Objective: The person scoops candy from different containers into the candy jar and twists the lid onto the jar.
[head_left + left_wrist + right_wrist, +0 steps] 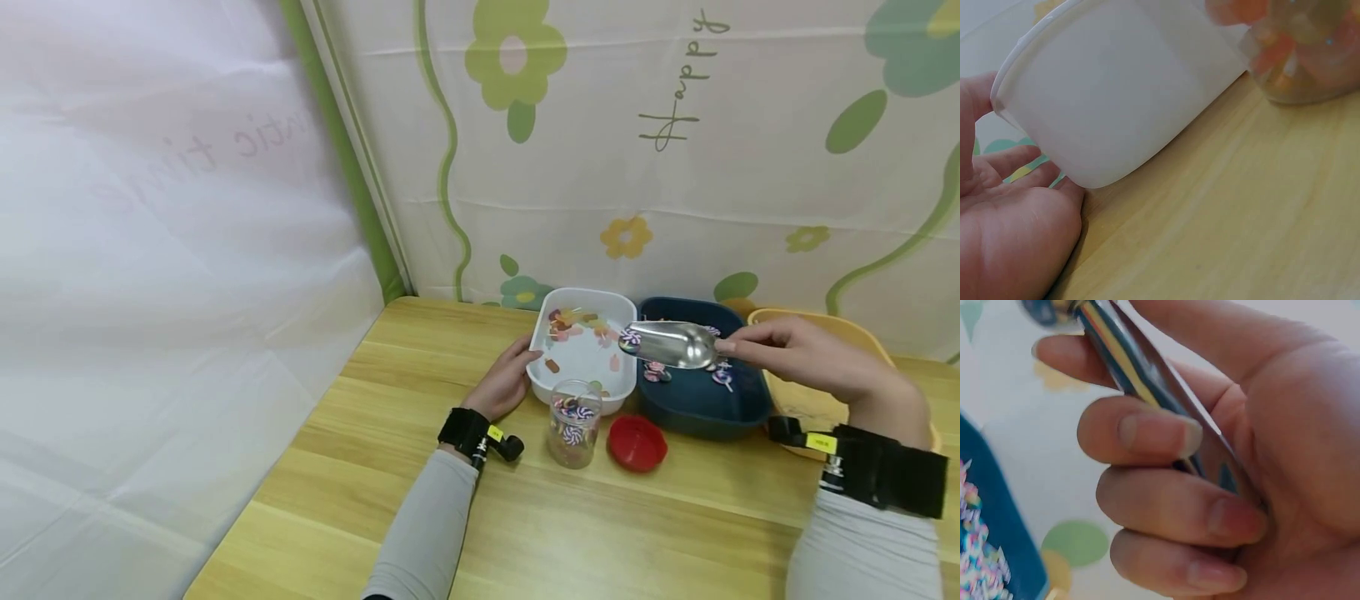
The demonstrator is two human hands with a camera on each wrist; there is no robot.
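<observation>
The right hand (810,358) grips the handle of a shiny metal scoop (670,343), held above the dark blue plastic tub (705,408); only the right wrist view shows its fingers (1166,506) curled tight round the handle. The left hand (504,382) lies with relaxed, spread fingers against the white plastic tub (581,367), whose bare wall (1122,94) fills the left wrist view. A clear candy jar (573,423) and round red lid (637,442) stand on the pale wooden table (420,467) before a flowered curtain (675,150).

White tub (581,354), navy tub (705,400), red lid (637,442)
</observation>
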